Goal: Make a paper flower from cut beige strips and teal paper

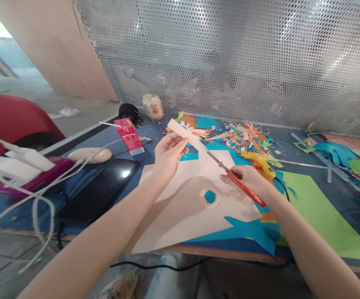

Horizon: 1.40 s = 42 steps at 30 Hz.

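Note:
My left hand [169,151] pinches a pale cream paper strip [184,132], raised above the table and slanting down to the right. In my right hand [245,179] is a pair of scissors with orange-red handles [247,193]. Their metal blades [214,157] point up and left, meeting the strip's lower right end. Below both hands lie large cream paper sheets [173,207]. A small round paper piece with a scalloped cream rim and blue centre [210,197] rests on them. Blue paper [245,230] shows from underneath.
A yellow glue gun [260,162] lies beyond my right hand, near green paper [319,211]. Paper scraps [245,135] heap at the back. Leftward are a black tablet-like device [101,187], a pink carton [129,137] and a purple power strip [39,178] with white cables. Perforated metal [229,50] stands behind.

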### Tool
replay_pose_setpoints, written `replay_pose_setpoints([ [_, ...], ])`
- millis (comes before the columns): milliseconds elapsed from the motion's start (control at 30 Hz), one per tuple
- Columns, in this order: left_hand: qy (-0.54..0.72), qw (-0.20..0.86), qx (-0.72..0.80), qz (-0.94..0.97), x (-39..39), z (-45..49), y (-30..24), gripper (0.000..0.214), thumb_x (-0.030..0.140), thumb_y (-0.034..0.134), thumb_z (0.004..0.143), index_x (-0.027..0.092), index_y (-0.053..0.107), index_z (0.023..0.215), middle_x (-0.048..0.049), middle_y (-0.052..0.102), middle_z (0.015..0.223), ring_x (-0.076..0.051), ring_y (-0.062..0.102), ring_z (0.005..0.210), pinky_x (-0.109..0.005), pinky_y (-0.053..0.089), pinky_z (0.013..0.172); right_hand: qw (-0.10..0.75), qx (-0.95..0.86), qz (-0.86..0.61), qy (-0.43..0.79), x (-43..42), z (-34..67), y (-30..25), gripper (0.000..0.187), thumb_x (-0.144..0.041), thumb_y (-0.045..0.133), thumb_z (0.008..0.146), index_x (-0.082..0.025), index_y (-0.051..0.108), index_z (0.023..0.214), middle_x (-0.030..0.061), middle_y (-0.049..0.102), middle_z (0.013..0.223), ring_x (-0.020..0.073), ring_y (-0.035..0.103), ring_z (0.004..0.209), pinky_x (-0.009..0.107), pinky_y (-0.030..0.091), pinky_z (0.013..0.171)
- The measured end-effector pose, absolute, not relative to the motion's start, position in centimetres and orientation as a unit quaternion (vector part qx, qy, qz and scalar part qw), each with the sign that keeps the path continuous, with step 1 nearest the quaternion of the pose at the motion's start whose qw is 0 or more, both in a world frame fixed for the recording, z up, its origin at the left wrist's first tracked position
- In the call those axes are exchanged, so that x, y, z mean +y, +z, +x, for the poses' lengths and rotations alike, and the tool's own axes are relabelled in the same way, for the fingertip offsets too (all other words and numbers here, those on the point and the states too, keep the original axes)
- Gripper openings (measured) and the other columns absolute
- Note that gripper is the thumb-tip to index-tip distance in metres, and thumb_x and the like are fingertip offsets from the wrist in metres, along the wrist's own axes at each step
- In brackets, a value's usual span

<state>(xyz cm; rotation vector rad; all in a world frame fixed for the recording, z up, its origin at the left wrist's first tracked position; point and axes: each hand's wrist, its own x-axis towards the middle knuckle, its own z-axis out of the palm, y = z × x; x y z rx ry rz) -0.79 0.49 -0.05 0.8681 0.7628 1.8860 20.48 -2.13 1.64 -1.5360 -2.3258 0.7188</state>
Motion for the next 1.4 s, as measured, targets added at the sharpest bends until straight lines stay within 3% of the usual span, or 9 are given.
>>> replay_pose_setpoints([
  [700,0.76,0.428,0.324,0.367,0.58,-0.84,-0.23,0.021,0.016,0.075,0.051,0.017,0.063,0.069,0.0014,0.065,0.066,-0.006,0.056,0.054,-0.017,0.043,0.047,0.138,-0.791,-0.527,0.278,-1.96,20.67,1.18,0.045,-0.061,0.049,0.07,-0.018,0.045,0.058,-0.0026,0.043,0.058,0.0086,0.037,0.05,0.021,0.028,0.046],
  [1400,0.757,0.438,0.342,0.345,0.56,-0.89,0.01,0.028,0.017,0.078,0.045,0.016,0.062,0.068,0.0008,0.065,0.065,-0.007,0.057,0.055,-0.017,0.042,0.047,0.136,-0.781,-0.548,0.267,-2.31,20.48,1.25,0.05,-0.064,0.047,0.069,-0.017,0.058,0.06,0.0012,0.052,0.06,0.0111,0.043,0.051,0.023,0.026,0.044],
])
